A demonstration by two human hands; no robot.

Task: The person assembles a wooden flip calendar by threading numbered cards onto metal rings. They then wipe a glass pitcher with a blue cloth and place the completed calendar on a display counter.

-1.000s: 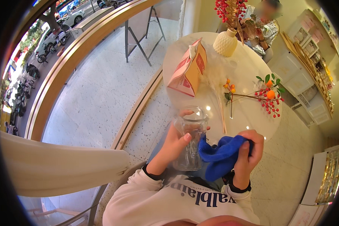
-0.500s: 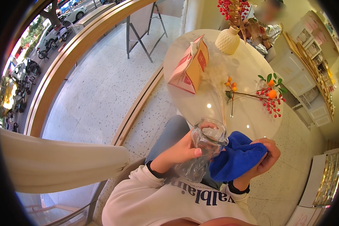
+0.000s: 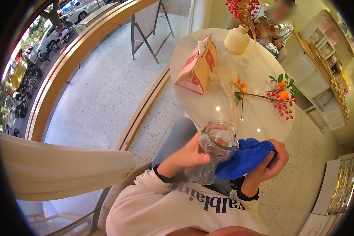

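Note:
My left hand (image 3: 190, 153) is wrapped round a clear glass vase (image 3: 215, 151), held tilted over my lap with its wide mouth up. A blue cloth (image 3: 246, 158) is gripped by my right hand (image 3: 277, 160), its fingers bunching the right end. The cloth's left part lies against the vase's right side; whether any of it presses hard on the glass I cannot tell. Just beyond, on the round white table (image 3: 192, 108), lie a branch of red berries and orange fruits (image 3: 282, 96) and a short sprig with orange berries (image 3: 240, 88).
On the table stand a pink-and-cream tissue box (image 3: 200, 65) and a cream ribbed vase (image 3: 236, 40) with red berries. A pale fluffy stem (image 3: 228, 76) lies near the box. Another person (image 3: 273, 29) sits at the far side. A beige curtain (image 3: 67, 165) hangs at left.
My right hand has shifted slightly left and turned, bringing the blue cloth closer along the vase. The vase's mouth has tipped a little more toward me.

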